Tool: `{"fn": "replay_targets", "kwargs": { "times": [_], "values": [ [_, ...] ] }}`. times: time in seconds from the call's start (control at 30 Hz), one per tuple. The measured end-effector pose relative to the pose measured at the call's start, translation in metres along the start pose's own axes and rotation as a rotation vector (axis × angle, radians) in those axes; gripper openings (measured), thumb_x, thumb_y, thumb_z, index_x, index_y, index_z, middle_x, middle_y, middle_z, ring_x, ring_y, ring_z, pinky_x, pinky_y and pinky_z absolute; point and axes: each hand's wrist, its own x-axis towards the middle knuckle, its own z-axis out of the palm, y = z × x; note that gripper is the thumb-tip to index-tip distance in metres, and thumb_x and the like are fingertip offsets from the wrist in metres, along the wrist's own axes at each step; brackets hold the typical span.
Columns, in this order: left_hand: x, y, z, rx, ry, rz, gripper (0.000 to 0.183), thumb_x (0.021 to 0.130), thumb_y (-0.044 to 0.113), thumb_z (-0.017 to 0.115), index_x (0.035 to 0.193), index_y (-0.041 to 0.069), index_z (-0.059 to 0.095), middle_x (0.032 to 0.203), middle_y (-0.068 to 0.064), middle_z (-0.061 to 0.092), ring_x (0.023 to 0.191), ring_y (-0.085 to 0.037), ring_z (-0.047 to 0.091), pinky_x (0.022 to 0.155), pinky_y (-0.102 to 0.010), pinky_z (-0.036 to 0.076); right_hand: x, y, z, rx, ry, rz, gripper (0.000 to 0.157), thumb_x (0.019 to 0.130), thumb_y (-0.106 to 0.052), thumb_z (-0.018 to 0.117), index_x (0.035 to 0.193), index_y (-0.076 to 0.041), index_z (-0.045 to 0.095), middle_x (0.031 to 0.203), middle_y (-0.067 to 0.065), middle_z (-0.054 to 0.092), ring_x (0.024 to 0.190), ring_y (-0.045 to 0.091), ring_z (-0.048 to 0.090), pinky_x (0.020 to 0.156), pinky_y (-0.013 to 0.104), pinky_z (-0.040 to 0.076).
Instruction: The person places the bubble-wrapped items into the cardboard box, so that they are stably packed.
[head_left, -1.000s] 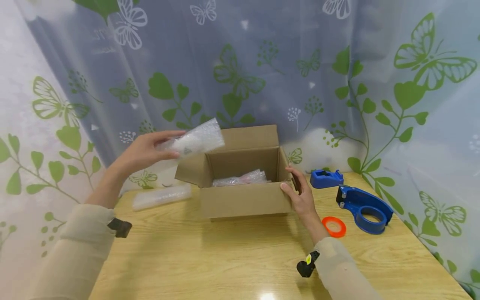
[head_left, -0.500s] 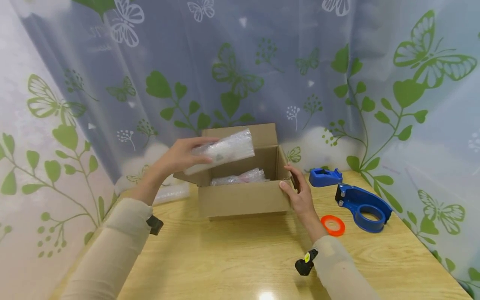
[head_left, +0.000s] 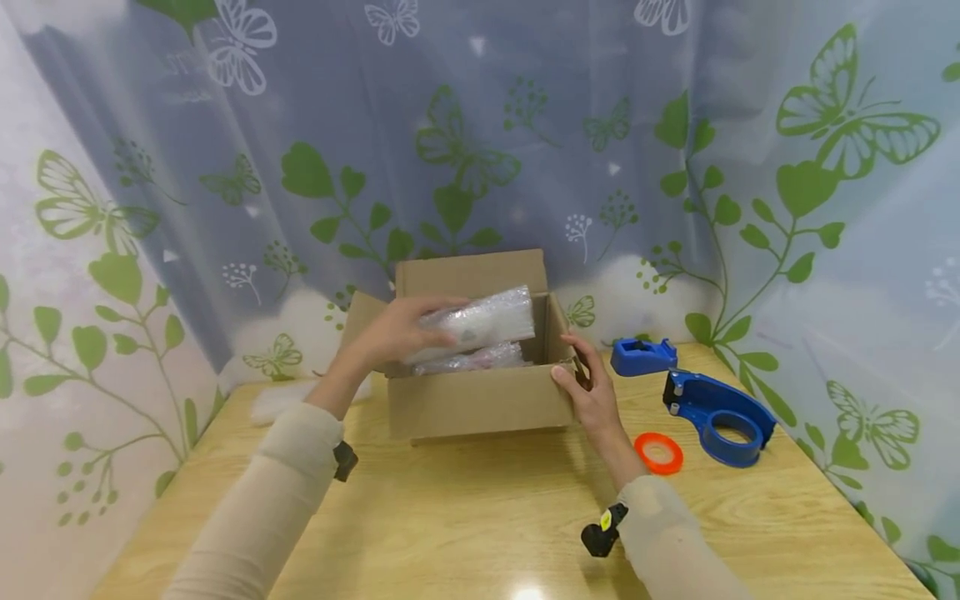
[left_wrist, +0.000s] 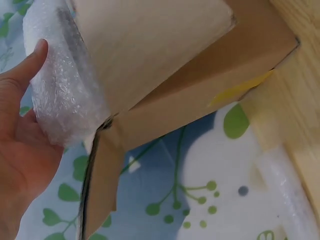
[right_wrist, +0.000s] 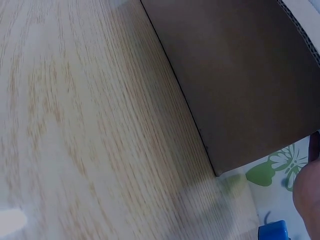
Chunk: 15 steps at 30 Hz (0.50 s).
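In the head view my left hand (head_left: pixel 405 333) grips a bubble-wrapped package (head_left: pixel 491 319) over the mouth of an open cardboard box (head_left: pixel 480 406). The left wrist view shows the thumb lying along the crinkled bubble wrap (left_wrist: pixel 70 90), right at the box's rim. Another bubble-wrapped item (head_left: pixel 480 358), with a pinkish tint, lies inside the box, partly covered by the held package. My right hand (head_left: pixel 592 387) holds the box's right front corner, thumb on the front and fingers at the side. Little of that hand shows in the right wrist view.
Right of the box are a small blue tape dispenser (head_left: pixel 643 357), a larger blue tape cutter (head_left: pixel 723 421) and an orange-red tape roll (head_left: pixel 659 453). A roll of bubble wrap (head_left: pixel 277 402) lies at the left. A patterned curtain hangs behind the wooden table (head_left: pixel 465 517).
My left hand has carried the wrapped package rightward and down, from left of the box to over its opening. The right hand keeps its hold on the box corner.
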Motion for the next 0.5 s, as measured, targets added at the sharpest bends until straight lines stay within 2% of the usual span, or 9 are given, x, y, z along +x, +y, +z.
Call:
{"fn": "replay_targets", "kwargs": {
  "times": [0.1, 0.23, 0.33, 0.5],
  "values": [
    [0.006, -0.005, 0.011, 0.008, -0.001, 0.001, 0.057, 0.097, 0.030, 0.076, 0.150, 0.031, 0.057, 0.154, 0.002, 0.055, 0.145, -0.029, 0.046, 0.118, -0.053, 0.037, 0.000, 0.001, 0.000, -0.002, -0.003, -0.003, 0.051, 0.101, -0.005, 0.064, 0.150, -0.008, 0.050, 0.167, 0.005, 0.034, 0.153, 0.026, 0.031, 0.124, 0.058, 0.023],
    [0.010, -0.012, 0.023, 0.008, -0.016, -0.011, 0.057, 0.097, 0.028, 0.076, 0.150, 0.028, 0.057, 0.155, -0.001, 0.054, 0.144, -0.033, 0.047, 0.118, -0.054, 0.038, 0.001, 0.002, -0.001, 0.006, -0.005, -0.004, 0.051, 0.101, -0.005, 0.064, 0.150, -0.007, 0.050, 0.167, 0.008, 0.034, 0.153, 0.027, 0.030, 0.123, 0.057, 0.023],
    [0.013, -0.016, 0.031, -0.002, -0.020, 0.005, 0.057, 0.097, 0.025, 0.076, 0.151, 0.022, 0.057, 0.154, -0.006, 0.055, 0.143, -0.036, 0.048, 0.117, -0.055, 0.039, 0.000, 0.002, -0.001, 0.013, -0.005, 0.000, 0.051, 0.101, -0.004, 0.064, 0.150, -0.007, 0.050, 0.168, 0.009, 0.033, 0.153, 0.026, 0.030, 0.124, 0.056, 0.023],
    [0.016, -0.021, 0.040, -0.029, 0.016, 0.016, 0.056, 0.095, 0.021, 0.077, 0.148, 0.019, 0.060, 0.150, -0.010, 0.058, 0.140, -0.038, 0.051, 0.115, -0.056, 0.041, 0.001, 0.003, -0.002, 0.019, -0.006, -0.005, 0.050, 0.102, -0.003, 0.063, 0.150, -0.007, 0.050, 0.167, 0.006, 0.034, 0.154, 0.024, 0.029, 0.125, 0.055, 0.022]
  ]
}}
